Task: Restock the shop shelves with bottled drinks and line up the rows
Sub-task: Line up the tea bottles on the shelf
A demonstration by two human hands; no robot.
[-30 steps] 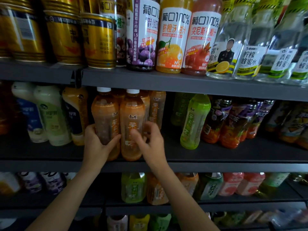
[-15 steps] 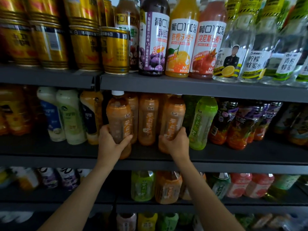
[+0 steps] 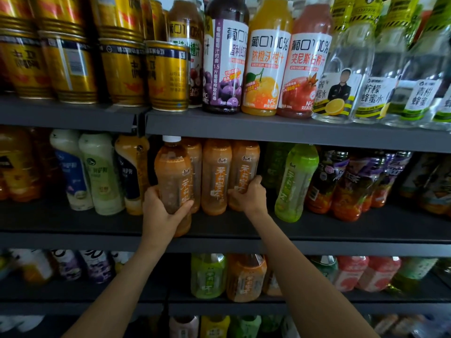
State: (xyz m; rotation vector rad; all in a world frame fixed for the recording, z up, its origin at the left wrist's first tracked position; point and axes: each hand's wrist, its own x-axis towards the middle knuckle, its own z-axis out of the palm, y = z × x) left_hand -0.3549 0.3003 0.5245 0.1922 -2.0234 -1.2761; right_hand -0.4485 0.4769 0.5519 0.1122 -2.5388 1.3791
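Left hand (image 3: 163, 213) wraps the lower body of an orange tea bottle (image 3: 173, 181) with a white cap, thumb across the front, fingers curled round the left side; this bottle stands at the front edge of the middle shelf (image 3: 317, 246), ahead of its neighbours. Right hand (image 3: 251, 195) is curled round the base of a second orange tea bottle (image 3: 245, 172) further back, knuckles toward the camera, thumb on the label. Between the two stands a third orange bottle (image 3: 216, 176), upright and touched by neither hand, with another partly hidden just behind the left hand's bottle.

Just right of the right hand there's a green tea bottle (image 3: 295, 182), tilted slightly, then dark bottles with purple and orange labels (image 3: 346, 184). To the left of the left hand: a dark-labelled orange bottle (image 3: 130, 172) and pale milky bottles (image 3: 101, 173).

On the upper shelf (image 3: 268, 129), gold cans (image 3: 168, 75) stacked at left, then grape (image 3: 225, 62), orange (image 3: 264, 67) and pomegranate (image 3: 303, 69) juice bottles, and clear honey-water bottles (image 3: 341, 76) to the right.

One shelf down, green (image 3: 208, 275) and orange (image 3: 246, 278) bottles show between the forearms, pink ones (image 3: 366, 273) at right.
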